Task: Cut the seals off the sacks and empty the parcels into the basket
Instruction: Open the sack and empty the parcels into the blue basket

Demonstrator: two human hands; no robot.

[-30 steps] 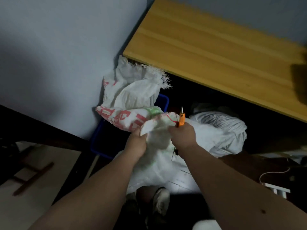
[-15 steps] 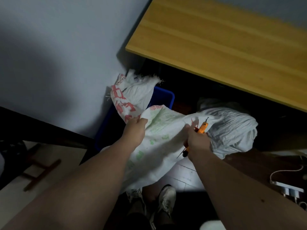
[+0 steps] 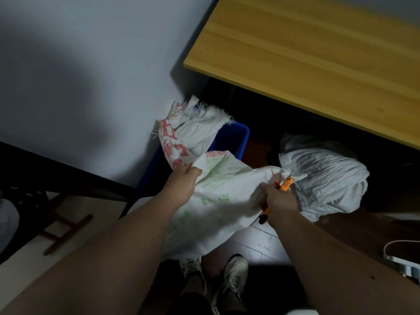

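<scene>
A white woven sack with green print [image 3: 218, 196] hangs stretched between my hands above the floor. My left hand [image 3: 181, 185] grips its upper left edge. My right hand [image 3: 276, 198] holds the right edge together with orange-handled scissors [image 3: 284, 185], whose tip points up and right. Behind the sack stands a blue basket [image 3: 236, 137] against the wall, with a second white sack with red print [image 3: 181, 137] lying in and over it. What is inside the basket is hidden.
A full white sack [image 3: 325, 176] lies on the floor under the wooden table [image 3: 318, 60]. My shoes [image 3: 234, 276] stand below the hanging sack. A white cable and power strip [image 3: 402, 262] lie at the right. A dark chair [image 3: 34, 201] sits at the left.
My hands have drawn apart and spread the green-printed sack wide. The red-printed sack has sunk lower into the basket, and the view has shifted left.
</scene>
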